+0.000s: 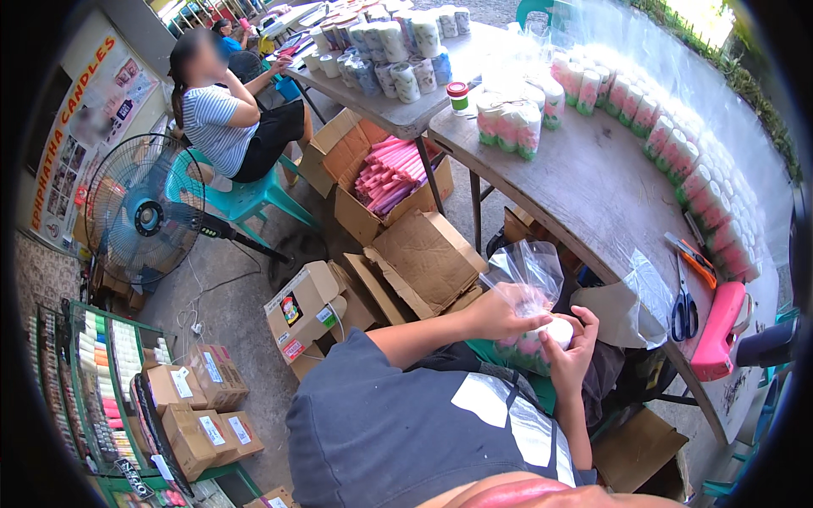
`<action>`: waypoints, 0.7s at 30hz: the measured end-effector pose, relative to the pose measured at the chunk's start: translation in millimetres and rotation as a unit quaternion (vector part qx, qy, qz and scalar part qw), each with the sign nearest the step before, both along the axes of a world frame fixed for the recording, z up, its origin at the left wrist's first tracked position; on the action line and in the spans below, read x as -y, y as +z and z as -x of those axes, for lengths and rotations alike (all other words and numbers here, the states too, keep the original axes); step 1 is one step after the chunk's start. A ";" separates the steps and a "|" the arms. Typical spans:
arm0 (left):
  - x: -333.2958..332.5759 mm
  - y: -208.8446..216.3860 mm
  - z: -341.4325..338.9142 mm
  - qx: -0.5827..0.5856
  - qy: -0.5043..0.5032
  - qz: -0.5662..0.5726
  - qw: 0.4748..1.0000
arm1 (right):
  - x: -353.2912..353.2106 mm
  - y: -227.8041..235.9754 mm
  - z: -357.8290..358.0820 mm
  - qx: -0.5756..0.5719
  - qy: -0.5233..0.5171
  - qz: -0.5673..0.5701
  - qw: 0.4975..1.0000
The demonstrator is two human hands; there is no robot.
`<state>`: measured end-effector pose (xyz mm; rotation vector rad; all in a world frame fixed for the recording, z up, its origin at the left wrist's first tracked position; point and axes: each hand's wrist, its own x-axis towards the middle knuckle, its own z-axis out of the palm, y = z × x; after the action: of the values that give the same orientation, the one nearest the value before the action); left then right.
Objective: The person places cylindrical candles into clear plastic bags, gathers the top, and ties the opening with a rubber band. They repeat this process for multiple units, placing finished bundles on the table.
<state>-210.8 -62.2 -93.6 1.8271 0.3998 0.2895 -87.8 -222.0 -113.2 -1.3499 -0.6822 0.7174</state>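
Note:
My left hand (500, 315) is closed on the gathered upper part of a clear plastic bag (532, 267), whose loose end stands up above the fingers. My right hand (576, 349) grips a white-topped candle (556, 333) between thumb and fingers, right beside the left hand. Below both hands, over my lap, are pink, white and green patterned candles (518, 349), seemingly inside the bag. My fingers partly hide where the bag and the held candle meet.
On the grey table (584, 186), wrapped candles (707, 190) line the far edge. Blue scissors (684, 313), an orange cutter (696, 262) and a pink tape dispenser (718, 332) lie at its right end. Cardboard boxes (428, 254), a fan (148, 216) and a seated person (224, 118) are to the left.

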 end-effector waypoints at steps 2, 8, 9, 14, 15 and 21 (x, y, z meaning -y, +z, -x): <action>1.7 -10.0 -1.9 0.064 0.023 -0.036 0.997 | -0.7 -1.0 1.3 -0.012 0.007 0.001 1.000; 1.6 -12.6 -2.5 0.043 0.020 -0.044 0.998 | 3.6 -9.3 1.1 -0.006 0.028 0.022 0.999; 1.7 -14.5 -3.1 0.034 0.009 -0.057 0.998 | 6.9 -7.0 1.2 -0.005 0.038 0.031 0.999; -6.2 -20.7 -9.8 0.102 0.012 -0.161 0.982 | 7.8 9.9 -2.4 0.113 0.118 0.060 0.985; -6.9 -16.6 -11.4 0.118 0.004 -0.160 0.980 | 7.8 8.8 -5.6 0.122 0.125 0.074 0.982; -30.7 37.7 -33.1 0.110 -0.050 -0.236 0.964 | -19.8 42.4 -28.3 0.208 0.130 0.100 0.964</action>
<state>-177.6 -31.5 -55.9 2.2424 0.0818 0.5483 -59.5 -202.2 -70.7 -1.6369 -1.1632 0.7297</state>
